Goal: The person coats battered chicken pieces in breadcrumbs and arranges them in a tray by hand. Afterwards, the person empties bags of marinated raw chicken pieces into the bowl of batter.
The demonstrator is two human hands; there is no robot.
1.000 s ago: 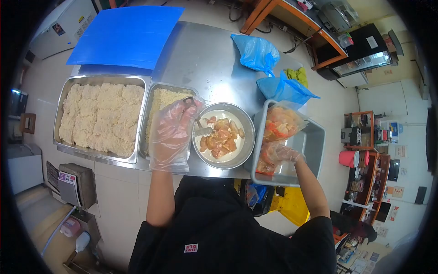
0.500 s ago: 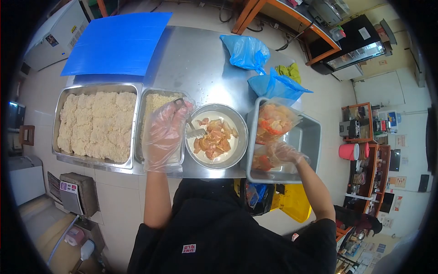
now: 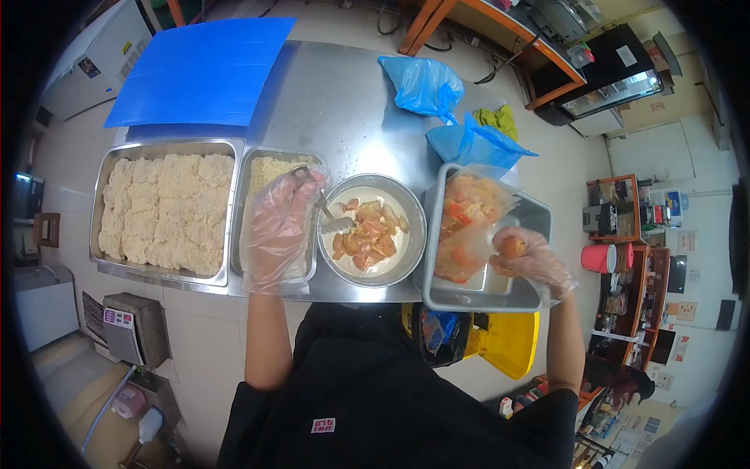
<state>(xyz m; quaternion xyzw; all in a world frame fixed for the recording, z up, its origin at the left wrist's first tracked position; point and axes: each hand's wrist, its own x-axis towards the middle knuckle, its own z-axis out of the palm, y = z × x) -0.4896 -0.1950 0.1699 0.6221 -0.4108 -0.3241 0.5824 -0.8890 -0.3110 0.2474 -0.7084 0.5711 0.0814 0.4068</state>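
My left hand (image 3: 283, 215), in a clear plastic glove, grips metal tongs (image 3: 326, 219) over a tray of crumbs (image 3: 269, 168). The tongs' end reaches over the left side of a round metal bowl (image 3: 414, 258) that holds raw meat pieces (image 3: 367, 238) in pale liquid. Above the right part of a grey bin (image 3: 535, 207), my gloved right hand (image 3: 527, 258) is closed round a piece of meat (image 3: 512, 247). Left of it, a clear bag of meat (image 3: 467, 207) lies in the bin.
A large tray (image 3: 239, 156) of breaded pieces stands at the left, with a blue board (image 3: 203, 74) behind it. Blue plastic bags (image 3: 422, 84) and a green cloth (image 3: 496, 121) lie at the back right. A yellow bin (image 3: 512, 344) stands below the table edge.
My right hand has come out of the clear bag and moved right, with a piece of meat now in its fingers. My left hand still holds the tongs.
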